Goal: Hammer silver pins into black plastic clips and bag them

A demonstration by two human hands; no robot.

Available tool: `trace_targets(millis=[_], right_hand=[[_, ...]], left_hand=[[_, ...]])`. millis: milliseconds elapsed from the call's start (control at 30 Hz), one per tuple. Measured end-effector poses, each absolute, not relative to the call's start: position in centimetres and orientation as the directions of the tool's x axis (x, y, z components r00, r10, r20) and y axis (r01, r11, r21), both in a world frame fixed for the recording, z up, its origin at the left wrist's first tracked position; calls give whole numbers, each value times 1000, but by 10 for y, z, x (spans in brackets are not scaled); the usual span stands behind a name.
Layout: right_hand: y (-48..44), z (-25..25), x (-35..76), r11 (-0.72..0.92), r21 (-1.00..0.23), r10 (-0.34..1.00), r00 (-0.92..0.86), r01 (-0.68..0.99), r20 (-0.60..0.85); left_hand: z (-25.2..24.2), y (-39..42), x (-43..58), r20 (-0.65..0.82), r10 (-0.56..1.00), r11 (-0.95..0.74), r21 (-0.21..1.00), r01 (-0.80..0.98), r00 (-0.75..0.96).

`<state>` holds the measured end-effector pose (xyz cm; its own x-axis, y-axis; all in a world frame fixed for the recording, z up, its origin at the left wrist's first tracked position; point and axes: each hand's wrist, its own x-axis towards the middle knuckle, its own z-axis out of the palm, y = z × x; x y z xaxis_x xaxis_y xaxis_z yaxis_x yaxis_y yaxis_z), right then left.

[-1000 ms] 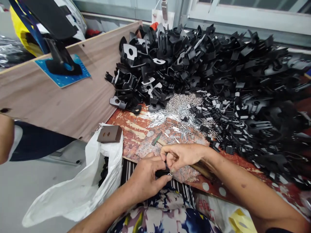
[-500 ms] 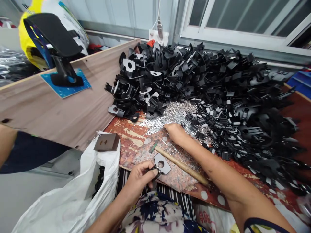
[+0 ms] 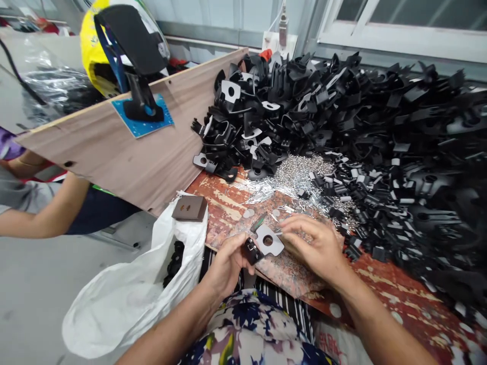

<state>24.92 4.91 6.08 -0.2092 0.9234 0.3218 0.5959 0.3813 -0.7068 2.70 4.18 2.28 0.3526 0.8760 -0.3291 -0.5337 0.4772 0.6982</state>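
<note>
My left hand [image 3: 233,261] is closed on a black plastic clip part with a flat grey plate [image 3: 274,245] that has a round hole. Just to the right, my right hand [image 3: 315,247] has its fingertips pinched on a thin metal pin [image 3: 279,232], close to the plate's edge. Under and behind the part lies a hammer; its greenish head [image 3: 259,222] shows, while my hands and the part hide most of the handle. Beyond my hands is a heap of silvery pins [image 3: 262,186].
Black plastic parts [image 3: 327,101] are piled across the back and right of the worn red table [image 3: 218,220]. Small black pieces [image 3: 357,185] lie before them. A wooden board [image 3: 182,132] stands at left. A brown block [image 3: 190,208] rests on a white sack [image 3: 125,289]. Another person's arm [image 3: 49,213] shows far left.
My right hand has come back from the pin heap to beside the part in my left hand. The part now covers much of the hammer. The view has turned left.
</note>
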Motion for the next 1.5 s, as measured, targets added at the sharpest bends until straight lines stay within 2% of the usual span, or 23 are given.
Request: trace_targets(millis=[33, 100, 333, 433, 567, 633, 733, 900, 1000, 1067, 1100, 1133, 1200, 1267, 1300, 1367, 1500], right_hand=[[36, 61, 243, 422, -740, 905, -200, 523, 374], [20, 61, 232, 474, -737, 878, -197, 482, 436], [13, 62, 214, 517, -642, 841, -197, 566, 504], [6, 61, 207, 547, -485, 796, -244, 683, 554], [-4, 57, 191, 612, -136, 657, -405, 779, 635], [-5, 56, 187, 606, -74, 643, -433, 792, 632], [-5, 54, 191, 597, -148, 675, -393, 789, 624], [-12, 48, 195, 537, -332, 722, -219, 775, 656], [-16, 43, 189, 537, -373, 760, -242, 756, 604], [-16, 39, 194, 541, -400, 811, -332, 740, 482], [-16, 36, 202, 515, -392, 839, -354, 762, 414], [-16, 33, 212, 468, -352, 868, -347, 811, 354], [-15, 25, 238, 317, -175, 924, -261, 932, 281], [-16, 13, 262, 202, 9, 948, -198, 979, 248], [-17, 6, 271, 192, 55, 953, -199, 980, 229], [-21, -5, 282, 215, 44, 955, -219, 976, 200], [-36, -10, 287, 213, -116, 969, -194, 970, 157]], left_hand=[[23, 42, 31, -336, 875, 480, 695, -535, 349], [22, 41, 38, -338, 870, 488, 696, -526, 360], [20, 33, 46, -340, 859, 506, 678, -533, 384], [20, 29, 46, -347, 860, 506, 667, -547, 374], [16, 23, 51, -326, 890, 456, 653, -605, 319], [16, 21, 52, -320, 900, 436, 648, -624, 296], [20, 17, 46, -328, 886, 464, 648, -604, 329], [23, 2, 23, -290, 862, 494, 669, -555, 417], [18, -10, 7, -247, 917, 356, 861, -363, 313], [15, -15, -8, -181, 952, 210, 973, -100, 245], [15, -15, -15, -162, 960, 159, 987, 32, 228], [15, -14, -23, -164, 962, 136, 981, 138, 218], [15, -10, -33, -214, 960, 166, 954, 250, 180], [10, -4, -34, -248, 957, 203, 942, 269, 148], [6, 0, -30, -230, 963, 185, 944, 275, 141], [-4, 6, -17, -140, 982, 94, 948, 304, 130], [-23, 15, 7, -35, 995, 0, 929, 371, 88]])
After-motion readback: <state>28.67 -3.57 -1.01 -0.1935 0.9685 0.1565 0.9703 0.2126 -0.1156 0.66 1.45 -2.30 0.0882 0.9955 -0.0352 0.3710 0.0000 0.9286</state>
